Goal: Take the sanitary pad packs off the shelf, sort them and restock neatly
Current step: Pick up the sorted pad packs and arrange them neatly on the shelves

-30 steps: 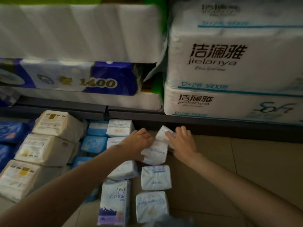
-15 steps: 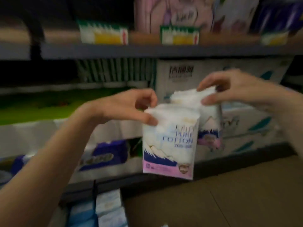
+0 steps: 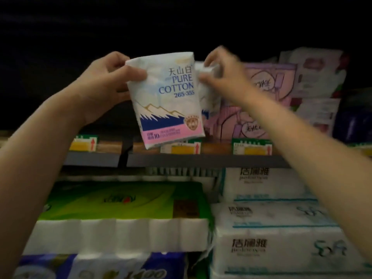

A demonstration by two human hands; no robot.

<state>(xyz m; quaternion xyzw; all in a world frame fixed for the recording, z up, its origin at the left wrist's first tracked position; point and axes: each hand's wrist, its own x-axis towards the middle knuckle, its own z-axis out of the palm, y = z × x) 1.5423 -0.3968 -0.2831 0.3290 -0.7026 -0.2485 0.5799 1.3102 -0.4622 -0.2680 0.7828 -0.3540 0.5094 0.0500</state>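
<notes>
My left hand (image 3: 108, 77) pinches the upper left corner of a white "PURE COTTON" pad pack (image 3: 167, 101) with a blue mountain and pink band, held upright in front of the upper shelf (image 3: 201, 160). My right hand (image 3: 221, 71) grips the top of a second similar pack (image 3: 207, 91), mostly hidden behind the first one and my fingers. Both packs hang just above the shelf edge, left of the pink pad packs (image 3: 261, 101) standing on the shelf.
White and pink packs (image 3: 316, 77) stand further right on the upper shelf. Price tags (image 3: 251, 149) line its front rail. Below lie bulky tissue roll bundles: green and white (image 3: 120, 214) at left, white (image 3: 271, 228) at right. The shelf's left part is dark.
Both hands left the packs on the floor and rose to the upper shelf, each carrying a pure cotton pack. My view tilted up from the floor to the shelf.
</notes>
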